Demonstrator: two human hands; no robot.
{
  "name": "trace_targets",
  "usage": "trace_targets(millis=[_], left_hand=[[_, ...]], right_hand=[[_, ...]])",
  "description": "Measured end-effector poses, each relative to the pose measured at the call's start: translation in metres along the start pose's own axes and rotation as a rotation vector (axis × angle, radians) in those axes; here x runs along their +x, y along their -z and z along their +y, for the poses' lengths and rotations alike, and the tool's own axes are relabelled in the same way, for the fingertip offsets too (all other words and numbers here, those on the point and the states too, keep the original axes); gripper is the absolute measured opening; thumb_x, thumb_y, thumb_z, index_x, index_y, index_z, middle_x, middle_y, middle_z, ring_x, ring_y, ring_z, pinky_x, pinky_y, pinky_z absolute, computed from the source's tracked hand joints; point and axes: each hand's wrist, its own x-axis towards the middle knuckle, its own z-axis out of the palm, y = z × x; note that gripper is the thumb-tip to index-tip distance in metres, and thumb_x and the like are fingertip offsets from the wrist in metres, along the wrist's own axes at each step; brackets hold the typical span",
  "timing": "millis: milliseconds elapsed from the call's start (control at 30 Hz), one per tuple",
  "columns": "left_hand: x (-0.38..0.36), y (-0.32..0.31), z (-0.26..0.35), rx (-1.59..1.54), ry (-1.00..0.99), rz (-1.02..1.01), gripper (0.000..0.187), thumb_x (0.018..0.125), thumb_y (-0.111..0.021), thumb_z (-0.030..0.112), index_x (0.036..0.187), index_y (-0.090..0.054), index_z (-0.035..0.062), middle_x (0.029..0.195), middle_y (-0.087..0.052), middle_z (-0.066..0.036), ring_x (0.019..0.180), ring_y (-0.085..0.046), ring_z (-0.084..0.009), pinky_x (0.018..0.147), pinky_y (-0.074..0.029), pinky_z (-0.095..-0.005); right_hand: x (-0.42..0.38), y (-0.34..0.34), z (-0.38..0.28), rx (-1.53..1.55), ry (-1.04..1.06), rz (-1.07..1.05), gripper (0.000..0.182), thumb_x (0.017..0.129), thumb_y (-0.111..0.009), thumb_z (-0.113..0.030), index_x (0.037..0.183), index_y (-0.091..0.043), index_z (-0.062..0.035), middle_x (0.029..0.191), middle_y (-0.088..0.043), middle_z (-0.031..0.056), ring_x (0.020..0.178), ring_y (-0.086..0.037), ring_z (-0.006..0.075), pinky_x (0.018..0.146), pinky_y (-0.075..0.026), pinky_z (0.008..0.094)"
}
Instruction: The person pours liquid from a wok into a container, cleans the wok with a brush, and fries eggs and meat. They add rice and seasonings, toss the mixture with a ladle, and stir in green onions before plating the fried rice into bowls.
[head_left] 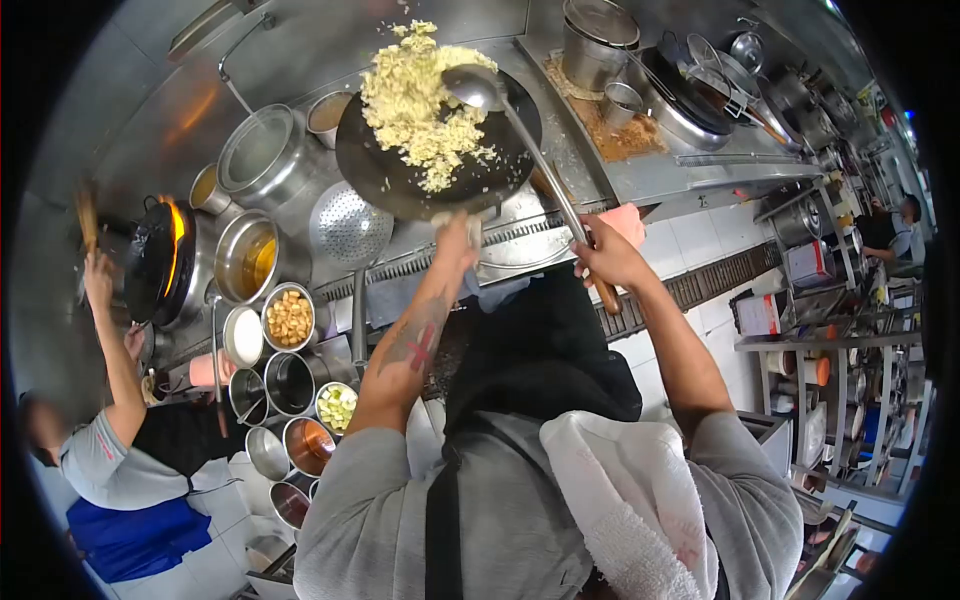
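Observation:
My left hand (456, 242) is closed at the near edge of a dark wok (380, 190), with a bit of pale cloth showing by the fingers. The wok is tilted, and a mass of yellowish fried rice (410, 100) flies up in it, some grains loose in the air. In my right hand (612, 258) is the wooden-ended handle of a long metal ladle (545, 165). The ladle's bowl (473, 87) is at the rice, above the wok's far side.
Left of the wok are a perforated strainer (350, 226), a lidded pot (262, 150) and containers of tan cubes (289, 317) and green pieces (337, 407). Farther left, a co-worker (110, 440) stands by a flaming wok (160, 255). Pots (600, 40) stand at right.

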Motion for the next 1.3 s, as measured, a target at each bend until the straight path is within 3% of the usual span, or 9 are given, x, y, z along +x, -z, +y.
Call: trace_targets(millis=[133,233,400,500,567,600,733,1067,1300], left_hand=[[0.02,-0.059,0.057,0.053,0.052,0.11,0.014,0.092,-0.053,0.015,0.106,-0.054,0.0091,0.082,-0.062,-0.009,0.064,-0.06,-0.0191,0.048,-0.051,-0.0349],[0.06,-0.031,0.028,0.253,-0.05,0.181,0.015,0.091,-0.056,0.016,0.103,-0.055,0.0078,0.082,-0.062,-0.01,0.065,-0.059,-0.0194,0.052,-0.05,-0.0359],[-0.008,-0.021,-0.03,0.914,-0.78,0.403,0.025,0.086,-0.057,0.008,0.11,-0.056,0.0016,0.097,-0.063,-0.013,0.074,-0.062,-0.018,0.066,-0.051,-0.0338],[-0.023,-0.017,-0.026,0.428,-0.504,0.206,0.024,0.085,-0.057,0.004,0.109,-0.056,0.0009,0.096,-0.064,-0.011,0.072,-0.063,-0.0188,0.062,-0.052,-0.0322],[-0.019,-0.026,0.0,0.493,-0.4,0.225,0.02,0.086,-0.057,0.007,0.106,-0.056,-0.0002,0.092,-0.063,-0.011,0.069,-0.062,-0.019,0.058,-0.052,-0.0331],[-0.02,-0.024,0.011,0.544,-0.301,0.246,0.018,0.088,-0.056,0.009,0.103,-0.056,-0.0012,0.088,-0.063,-0.011,0.065,-0.062,-0.0191,0.055,-0.051,-0.034],[-0.004,-0.01,0.058,-0.075,0.224,-0.087,0.007,0.092,-0.055,0.012,0.094,-0.054,0.0059,0.075,-0.06,-0.008,0.053,-0.055,-0.0161,0.043,-0.045,-0.029],[-0.018,0.001,0.037,0.163,0.33,0.079,0.018,0.096,-0.048,0.017,0.105,-0.05,0.0022,0.083,-0.064,-0.013,0.058,-0.057,-0.021,0.047,-0.049,-0.0295],[-0.051,-0.027,0.081,0.709,0.086,0.049,0.018,0.093,-0.059,0.023,0.096,-0.064,0.0058,0.08,-0.062,-0.004,0.066,-0.057,-0.0114,0.05,-0.043,-0.031]], right_hand=[[0.039,0.019,-0.008,0.51,-0.005,0.114,0.037,0.09,-0.056,-0.016,0.116,-0.049,0.0094,0.063,-0.059,0.0115,0.045,-0.056,0.0188,0.043,-0.045,0.0352],[0.062,0.027,0.002,0.198,0.03,0.172,0.034,0.088,-0.055,-0.013,0.109,-0.05,0.0126,0.063,-0.059,0.0127,0.046,-0.056,0.0201,0.043,-0.045,0.0363],[0.086,-0.021,0.005,-0.067,0.048,0.363,0.039,0.083,-0.052,-0.013,0.11,-0.052,0.0154,0.097,-0.06,0.0401,0.098,-0.059,0.0535,0.093,-0.047,0.0484],[0.103,-0.026,-0.012,-0.019,0.05,0.099,0.025,0.087,-0.05,-0.01,0.1,-0.054,0.0112,0.087,-0.064,0.0302,0.078,-0.066,0.0427,0.073,-0.054,0.0456],[0.139,-0.019,0.008,1.401,-0.127,-0.668,0.011,0.092,-0.046,-0.006,0.088,-0.051,0.0035,0.075,-0.059,0.0125,0.057,-0.059,0.02,0.05,-0.048,0.0324],[0.117,0.003,-0.015,1.389,-0.226,-0.624,0.012,0.095,-0.045,-0.004,0.083,-0.046,-0.0038,0.071,-0.049,0.0016,0.054,-0.043,0.0048,0.044,-0.036,0.0207],[0.095,-0.005,0.003,1.291,-0.255,-0.584,0.007,0.095,-0.05,-0.007,0.09,-0.047,-0.002,0.074,-0.051,0.0034,0.053,-0.043,0.0077,0.044,-0.038,0.0236],[0.054,-0.074,0.005,1.197,-0.295,-0.348,0.027,0.091,-0.052,-0.007,0.117,-0.049,-0.0018,0.077,-0.05,0.0029,0.052,-0.042,0.0085,0.043,-0.036,0.0238],[0.014,-0.059,-0.007,1.266,-0.199,-0.214,0.032,0.091,-0.053,-0.008,0.123,-0.051,-0.0028,0.072,-0.046,-0.0023,0.047,-0.036,0.0032,0.039,-0.028,0.0202]])
